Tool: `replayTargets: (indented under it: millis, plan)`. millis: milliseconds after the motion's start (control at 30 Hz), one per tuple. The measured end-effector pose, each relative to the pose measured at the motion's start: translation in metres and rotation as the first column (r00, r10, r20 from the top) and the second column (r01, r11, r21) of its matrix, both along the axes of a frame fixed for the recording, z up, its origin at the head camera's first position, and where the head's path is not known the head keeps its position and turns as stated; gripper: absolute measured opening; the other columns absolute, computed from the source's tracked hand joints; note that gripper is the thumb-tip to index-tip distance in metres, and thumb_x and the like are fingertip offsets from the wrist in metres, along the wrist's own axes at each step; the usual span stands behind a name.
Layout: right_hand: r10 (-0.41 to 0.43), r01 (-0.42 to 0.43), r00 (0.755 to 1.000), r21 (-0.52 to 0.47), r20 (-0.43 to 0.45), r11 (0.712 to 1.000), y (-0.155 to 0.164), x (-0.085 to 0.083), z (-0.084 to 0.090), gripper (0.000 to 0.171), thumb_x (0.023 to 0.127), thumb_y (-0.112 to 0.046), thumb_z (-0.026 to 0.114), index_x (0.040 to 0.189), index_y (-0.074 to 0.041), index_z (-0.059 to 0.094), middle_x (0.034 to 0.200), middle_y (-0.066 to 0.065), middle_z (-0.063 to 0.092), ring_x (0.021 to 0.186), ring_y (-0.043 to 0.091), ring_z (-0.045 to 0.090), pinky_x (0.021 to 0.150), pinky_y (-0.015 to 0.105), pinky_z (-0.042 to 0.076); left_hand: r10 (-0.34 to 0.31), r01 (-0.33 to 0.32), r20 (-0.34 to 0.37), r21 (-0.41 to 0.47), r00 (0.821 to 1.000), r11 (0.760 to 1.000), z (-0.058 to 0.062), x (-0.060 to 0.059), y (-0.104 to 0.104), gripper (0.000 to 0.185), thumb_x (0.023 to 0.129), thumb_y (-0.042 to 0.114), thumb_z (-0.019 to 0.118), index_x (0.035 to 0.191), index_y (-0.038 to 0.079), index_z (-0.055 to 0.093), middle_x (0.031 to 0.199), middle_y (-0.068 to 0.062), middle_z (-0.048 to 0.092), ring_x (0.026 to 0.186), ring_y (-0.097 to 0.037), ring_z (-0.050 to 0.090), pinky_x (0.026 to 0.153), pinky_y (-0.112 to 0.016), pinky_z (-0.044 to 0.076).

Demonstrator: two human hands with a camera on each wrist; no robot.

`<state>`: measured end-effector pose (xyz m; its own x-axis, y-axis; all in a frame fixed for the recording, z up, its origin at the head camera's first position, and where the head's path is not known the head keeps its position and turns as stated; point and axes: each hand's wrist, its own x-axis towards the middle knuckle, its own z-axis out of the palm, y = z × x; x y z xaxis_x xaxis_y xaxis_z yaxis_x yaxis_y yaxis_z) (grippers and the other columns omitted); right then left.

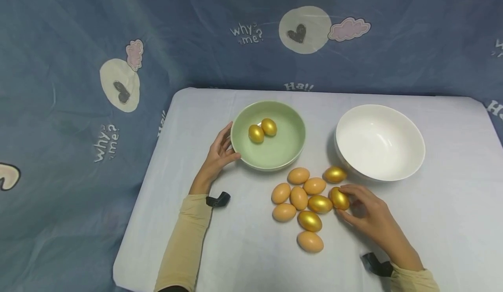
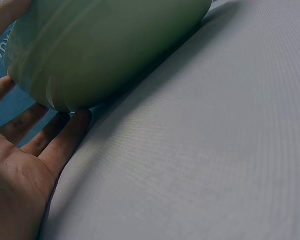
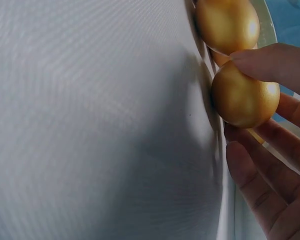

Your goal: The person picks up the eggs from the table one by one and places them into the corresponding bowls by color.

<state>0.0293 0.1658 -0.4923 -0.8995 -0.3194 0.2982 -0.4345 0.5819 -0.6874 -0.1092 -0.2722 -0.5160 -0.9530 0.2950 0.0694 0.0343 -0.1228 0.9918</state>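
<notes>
In the head view my left hand (image 1: 217, 154) holds the left side of a pale green bowl (image 1: 268, 154), thumb at the near rim. Its fingertips rest low on the bowl's outer wall (image 2: 110, 50) in the left wrist view. Two golden eggs (image 1: 256, 133) lie together inside the bowl. My right hand (image 1: 367, 213) pinches another golden egg (image 1: 339, 198) between thumb and fingers, at the right edge of a group of eggs. A second golden egg (image 3: 227, 25) lies close to the pinched one (image 3: 245, 97) in the right wrist view.
Several light brown eggs (image 1: 298, 198) and a few golden ones (image 1: 309, 221) lie grouped on the white-covered table (image 1: 243, 248). A white bowl (image 1: 381, 143) stands at the right rear, with a golden egg (image 1: 335, 174) near its base. Patterned blue cloth (image 1: 212, 60) hangs behind.
</notes>
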Motion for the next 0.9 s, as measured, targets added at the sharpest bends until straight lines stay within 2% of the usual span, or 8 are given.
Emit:
replayTargets:
  millis: [233, 567, 667, 900]
  plan:
    - [-0.02, 0.02, 1.0, 0.019, 0.017, 1.0, 0.002, 0.001, -0.001, 0.064, 0.062, 0.003, 0.095, 0.12, -0.007, 0.069, 0.121, 0.004, 0.071, 0.104, -0.009, 0.06, 0.079, 0.006, 0.057, 0.003, -0.003, -0.015, -0.014, 1.0, 1.0, -0.001, -0.002, 0.001, 0.107, 0.08, 0.032, 0.091, 0.164, 0.024, 0.027, 0.169, -0.006, 0.029, 0.155, -0.028, 0.034, 0.119, -0.028, 0.047]
    - [0.017, -0.02, 0.999, -0.059, -0.041, 0.998, 0.001, -0.002, 0.004, 0.07, 0.059, 0.009, 0.094, 0.123, -0.004, 0.069, 0.12, 0.01, 0.071, 0.11, -0.008, 0.059, 0.078, 0.008, 0.057, 0.005, -0.005, -0.007, -0.003, 1.0, 1.0, -0.001, -0.002, -0.001, 0.101, 0.084, 0.018, 0.087, 0.164, 0.023, 0.027, 0.169, -0.007, 0.028, 0.155, -0.027, 0.035, 0.119, -0.027, 0.047]
    - [0.021, -0.022, 0.999, -0.055, -0.035, 0.998, 0.002, -0.003, 0.006, 0.07, 0.06, 0.008, 0.094, 0.124, -0.004, 0.069, 0.121, 0.01, 0.071, 0.112, -0.009, 0.058, 0.078, 0.009, 0.059, 0.004, -0.004, -0.002, -0.003, 1.0, 1.0, -0.001, -0.002, -0.001, 0.1, 0.085, 0.014, 0.086, 0.164, 0.021, 0.027, 0.17, -0.007, 0.027, 0.155, -0.028, 0.034, 0.119, -0.028, 0.047]
    - [0.032, -0.031, 0.999, -0.076, 0.013, 0.997, 0.001, -0.006, 0.012, 0.067, 0.064, 0.005, 0.094, 0.126, -0.004, 0.068, 0.123, 0.011, 0.071, 0.115, -0.008, 0.059, 0.079, 0.01, 0.059, 0.001, -0.001, 0.007, 0.002, 1.0, 1.0, -0.001, 0.0, 0.0, 0.102, 0.083, 0.017, 0.088, 0.164, 0.021, 0.026, 0.169, -0.007, 0.028, 0.156, -0.029, 0.033, 0.121, -0.028, 0.045]
